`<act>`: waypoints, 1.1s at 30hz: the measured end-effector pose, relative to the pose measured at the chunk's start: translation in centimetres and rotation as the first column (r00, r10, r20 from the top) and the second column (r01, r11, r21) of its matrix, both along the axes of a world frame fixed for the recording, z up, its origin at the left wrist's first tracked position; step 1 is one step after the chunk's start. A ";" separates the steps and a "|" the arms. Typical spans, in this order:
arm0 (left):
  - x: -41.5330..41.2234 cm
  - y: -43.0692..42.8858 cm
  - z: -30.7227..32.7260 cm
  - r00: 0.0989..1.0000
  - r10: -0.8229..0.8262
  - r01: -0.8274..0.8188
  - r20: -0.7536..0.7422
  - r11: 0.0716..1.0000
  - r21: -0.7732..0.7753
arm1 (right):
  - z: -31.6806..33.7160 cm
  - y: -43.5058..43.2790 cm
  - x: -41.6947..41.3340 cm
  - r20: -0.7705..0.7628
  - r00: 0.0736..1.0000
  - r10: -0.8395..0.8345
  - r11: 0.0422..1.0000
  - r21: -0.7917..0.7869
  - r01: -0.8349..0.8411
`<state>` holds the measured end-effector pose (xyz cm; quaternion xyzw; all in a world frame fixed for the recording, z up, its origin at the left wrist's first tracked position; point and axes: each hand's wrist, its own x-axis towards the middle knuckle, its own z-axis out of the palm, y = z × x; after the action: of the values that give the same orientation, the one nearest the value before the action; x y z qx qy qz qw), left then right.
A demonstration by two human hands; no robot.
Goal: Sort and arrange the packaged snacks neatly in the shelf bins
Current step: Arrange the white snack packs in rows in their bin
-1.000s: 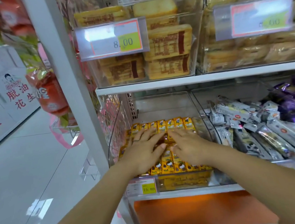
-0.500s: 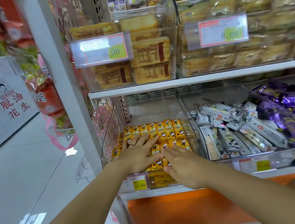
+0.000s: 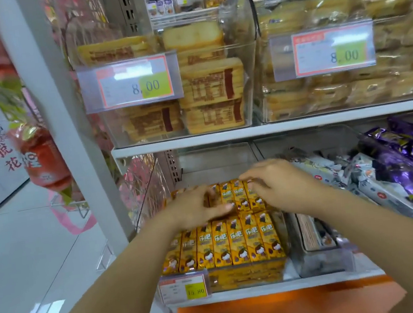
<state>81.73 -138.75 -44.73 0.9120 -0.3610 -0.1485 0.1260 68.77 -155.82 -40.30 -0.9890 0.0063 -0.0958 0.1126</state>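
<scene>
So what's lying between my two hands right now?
In the head view, yellow packs of the back row show between the left hand and right hand.

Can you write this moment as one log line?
step: straighten back row | left hand: grips yellow snack packs | right hand: pinches back-row pack tops | front row: lined up | place: clear bin

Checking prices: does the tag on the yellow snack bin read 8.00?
No, the price tag below the yellow snack packs reads 15.80.
</scene>
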 end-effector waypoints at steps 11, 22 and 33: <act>2.1 -3.3 -3.2 0.989 -0.003 -0.033 0.146 0.970 0.242 | -2.6 -3.4 3.3 -0.197 0.980 -0.013 0.999 0.028 0.019; 1.3 -2.9 -3.5 0.987 0.003 -0.040 0.162 0.974 0.225 | -2.0 -1.6 6.9 -0.443 0.884 -0.148 0.903 -0.424 -0.062; 2.3 -3.4 -3.0 0.991 -0.041 0.017 0.125 0.982 0.189 | -4.1 -1.0 6.8 -0.391 0.912 -0.121 0.729 -0.658 -0.186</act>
<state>84.04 -142.16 -47.68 0.9221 -0.3661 -0.1245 0.0138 75.58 -156.77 -44.41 -0.9577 -0.0236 0.1193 -0.2610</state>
